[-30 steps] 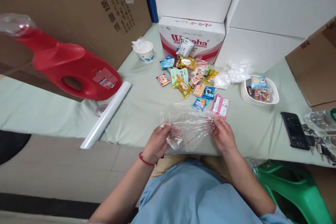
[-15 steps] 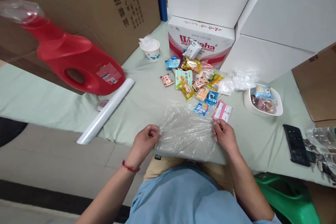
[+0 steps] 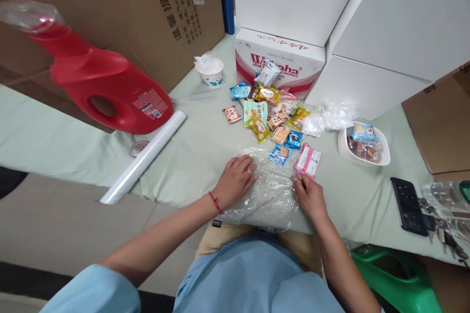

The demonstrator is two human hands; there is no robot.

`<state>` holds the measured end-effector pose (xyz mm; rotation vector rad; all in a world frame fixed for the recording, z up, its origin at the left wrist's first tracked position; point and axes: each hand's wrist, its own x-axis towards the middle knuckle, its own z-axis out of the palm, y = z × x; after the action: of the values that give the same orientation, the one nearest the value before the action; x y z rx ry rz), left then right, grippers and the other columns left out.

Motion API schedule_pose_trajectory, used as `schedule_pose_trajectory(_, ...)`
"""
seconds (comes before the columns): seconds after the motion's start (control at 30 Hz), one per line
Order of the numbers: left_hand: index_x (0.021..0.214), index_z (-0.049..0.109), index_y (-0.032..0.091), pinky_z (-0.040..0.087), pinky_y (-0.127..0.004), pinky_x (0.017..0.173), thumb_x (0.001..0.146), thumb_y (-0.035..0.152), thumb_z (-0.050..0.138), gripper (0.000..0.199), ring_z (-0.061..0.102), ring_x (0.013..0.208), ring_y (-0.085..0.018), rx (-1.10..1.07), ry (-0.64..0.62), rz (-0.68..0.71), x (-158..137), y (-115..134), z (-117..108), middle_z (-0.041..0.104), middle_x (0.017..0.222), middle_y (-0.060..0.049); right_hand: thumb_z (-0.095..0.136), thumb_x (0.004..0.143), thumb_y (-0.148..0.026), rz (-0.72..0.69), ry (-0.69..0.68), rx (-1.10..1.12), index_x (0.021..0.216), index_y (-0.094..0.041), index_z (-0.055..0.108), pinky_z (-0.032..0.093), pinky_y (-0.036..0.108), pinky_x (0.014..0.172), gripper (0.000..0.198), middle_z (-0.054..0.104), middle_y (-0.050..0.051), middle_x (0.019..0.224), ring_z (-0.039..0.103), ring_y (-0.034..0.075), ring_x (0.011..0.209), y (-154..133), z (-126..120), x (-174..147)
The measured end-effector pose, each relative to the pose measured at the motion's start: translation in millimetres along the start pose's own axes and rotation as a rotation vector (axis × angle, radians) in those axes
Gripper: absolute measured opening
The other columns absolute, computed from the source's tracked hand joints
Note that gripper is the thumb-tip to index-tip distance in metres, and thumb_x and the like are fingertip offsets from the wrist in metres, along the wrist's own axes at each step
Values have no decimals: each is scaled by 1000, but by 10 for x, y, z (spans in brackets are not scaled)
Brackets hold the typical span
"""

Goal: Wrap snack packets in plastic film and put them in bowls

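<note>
A crinkled sheet of clear plastic film (image 3: 270, 193) lies across the front edge of the table. My left hand (image 3: 238, 181) rests palm down on its left part, fingers stretched out. At the film's right edge, my right hand (image 3: 310, 196) pinches the plastic between thumb and fingers. Just beyond that hand lies a pink-and-white packet (image 3: 308, 160). A blue snack packet (image 3: 280, 155) sits at the film's far edge. Behind it spreads a pile of small wrapped snacks, among them a yellow packet (image 3: 258, 127) and a dark blue one (image 3: 293, 139).
A white tub (image 3: 345, 149) with snacks stands right, near crumpled clear plastic (image 3: 326, 118). A phone (image 3: 409, 206) and keys lie at far right. On the left are a white roll (image 3: 145, 159), a red jug (image 3: 110, 88) and a paper cup (image 3: 213, 77). Boxes (image 3: 279, 63) line the back.
My left hand has moved right and forward from the film's left edge and now lies flat on it. The film is more bunched. My right hand keeps its pinch.
</note>
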<state>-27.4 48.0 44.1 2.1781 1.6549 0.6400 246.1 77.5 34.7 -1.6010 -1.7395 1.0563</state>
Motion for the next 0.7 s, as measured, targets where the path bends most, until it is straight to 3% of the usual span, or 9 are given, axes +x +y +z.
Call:
schedule_pose_trajectory(0.1, 134, 65, 23, 26, -59, 121, 103, 36, 44, 39, 45, 146, -32, 92, 54, -30, 122, -133, 71, 54, 154, -16, 52, 95, -62, -14, -19, -57, 72, -25, 53, 36, 28, 56, 44, 55, -2, 56, 49, 18, 54, 33, -21, -6)
schedule_pose_trajectory(0.27, 152, 50, 25, 8, -70, 123, 106, 42, 35, 51, 39, 151, -33, 235, 33, -153, 256, -223, 45, 44, 162, -16, 46, 98, -58, -65, -46, -182, 72, -24, 53, 37, 27, 58, 44, 59, 0, 61, 52, 18, 58, 5, 26, 14)
schedule_pose_trajectory(0.37, 158, 41, 28, 0, -72, 123, 107, 45, 30, 55, 36, 153, -31, 308, 45, -214, 182, -270, -5, 37, 166, -13, 45, 99, -57, -69, -63, -185, 73, -23, 54, 38, 26, 59, 44, 58, -1, 62, 53, 17, 59, 21, 24, -6)
schedule_pose_trajectory(0.5, 159, 37, 32, -3, -72, 123, 107, 45, 29, 55, 37, 153, -30, 343, 24, -143, -20, -361, -36, 37, 166, -9, 46, 100, -57, -46, -177, -164, 86, -21, 65, 42, 27, 60, 42, 63, 0, 67, 57, 17, 60, 28, -202, 3)
schedule_pose_trajectory(0.63, 160, 36, 33, 1, -73, 123, 106, 46, 32, 55, 36, 154, -31, 353, -15, -134, -92, -404, 3, 33, 168, -9, 48, 101, -47, -187, 25, -418, 101, -22, 73, 49, 31, 76, 35, 72, 7, 95, 67, 23, 85, -214, -530, 312)
schedule_pose_trajectory(0.7, 160, 36, 32, 1, -74, 122, 106, 48, 34, 56, 33, 155, -31, 366, -16, -141, -77, -397, 19, 29, 169, -10, 46, 102, -37, -306, 40, -559, 106, -23, 74, 49, 32, 81, 32, 72, 9, 101, 68, 24, 93, -424, -558, 605)
